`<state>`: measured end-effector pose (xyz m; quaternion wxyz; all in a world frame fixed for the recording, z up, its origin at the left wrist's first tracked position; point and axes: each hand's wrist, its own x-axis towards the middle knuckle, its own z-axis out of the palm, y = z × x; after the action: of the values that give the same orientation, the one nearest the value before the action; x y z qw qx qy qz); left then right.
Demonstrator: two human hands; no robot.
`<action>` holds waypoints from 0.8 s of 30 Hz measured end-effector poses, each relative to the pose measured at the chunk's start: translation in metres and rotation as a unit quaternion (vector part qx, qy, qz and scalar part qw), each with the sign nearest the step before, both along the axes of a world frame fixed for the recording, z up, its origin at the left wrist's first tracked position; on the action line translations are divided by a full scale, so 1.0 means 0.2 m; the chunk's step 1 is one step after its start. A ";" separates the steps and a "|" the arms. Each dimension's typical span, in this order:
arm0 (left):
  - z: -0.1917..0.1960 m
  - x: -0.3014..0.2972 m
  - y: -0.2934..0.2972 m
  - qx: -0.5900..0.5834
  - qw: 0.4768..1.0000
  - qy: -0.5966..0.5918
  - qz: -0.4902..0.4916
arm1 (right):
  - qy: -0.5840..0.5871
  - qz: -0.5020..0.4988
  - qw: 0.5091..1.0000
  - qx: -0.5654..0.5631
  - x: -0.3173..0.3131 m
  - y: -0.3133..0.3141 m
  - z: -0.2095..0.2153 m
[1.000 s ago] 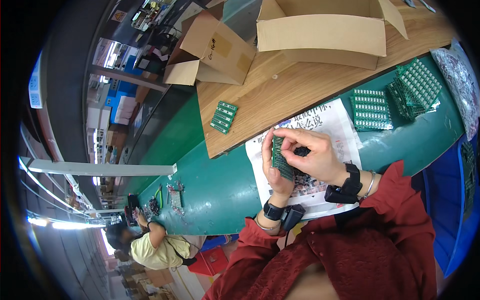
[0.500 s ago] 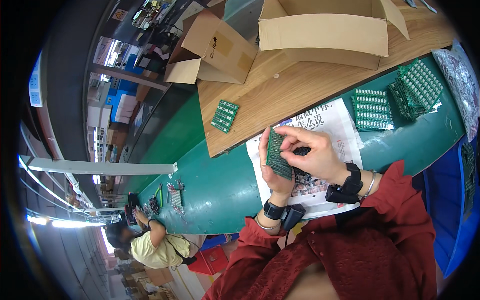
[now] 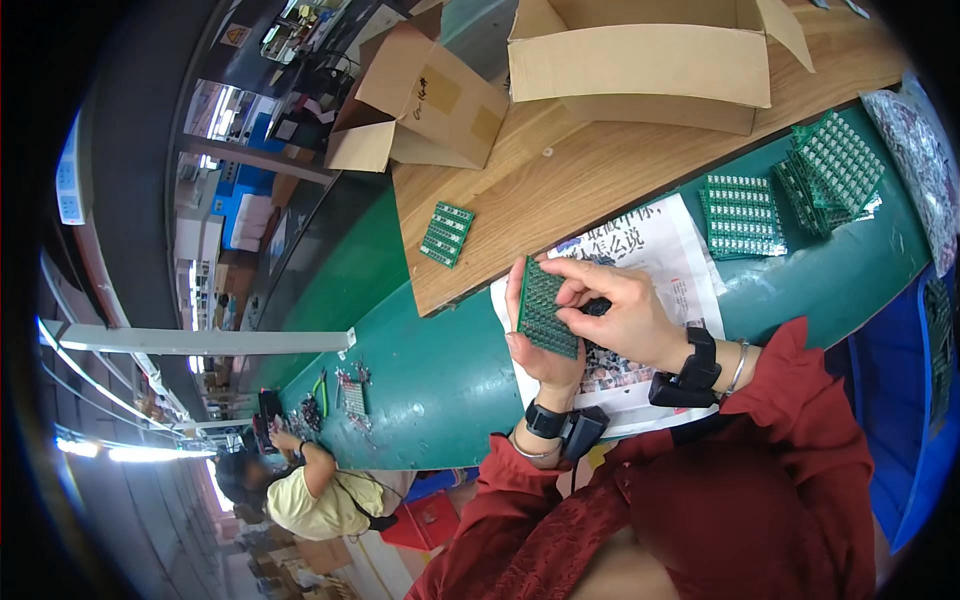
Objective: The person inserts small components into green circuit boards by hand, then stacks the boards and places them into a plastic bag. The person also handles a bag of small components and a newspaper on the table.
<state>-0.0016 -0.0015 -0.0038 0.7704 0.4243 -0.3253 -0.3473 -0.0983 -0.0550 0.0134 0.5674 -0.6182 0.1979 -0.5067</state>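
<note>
I see left hand [image 3: 540, 345] cradling green circuit panel [image 3: 548, 310] edge-up over the newspaper [image 3: 655, 245], right hand [image 3: 620, 310] fingers pinching its top edge, steadying it.

We see an evenly bright scene, lit from overhead: long ceiling lamps [image 3: 100, 452] blow out white at the lower left. The green surface [image 3: 420, 370] carries a soft sheen and only faint shadows. The fisheye bends straight edges hard toward the rim, which falls to black. The centre is sharp; the far hall at the left is small and smeared.
</note>
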 end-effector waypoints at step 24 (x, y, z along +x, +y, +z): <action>0.01 0.06 -0.03 -0.034 0.995 0.086 0.032 | 0.061 0.022 0.998 -0.008 0.00 -0.01 -0.02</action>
<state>0.0097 -0.0071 -0.0020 0.8204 0.3766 -0.2552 -0.3464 -0.0981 -0.0561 0.0087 0.5605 -0.6566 0.2140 -0.4571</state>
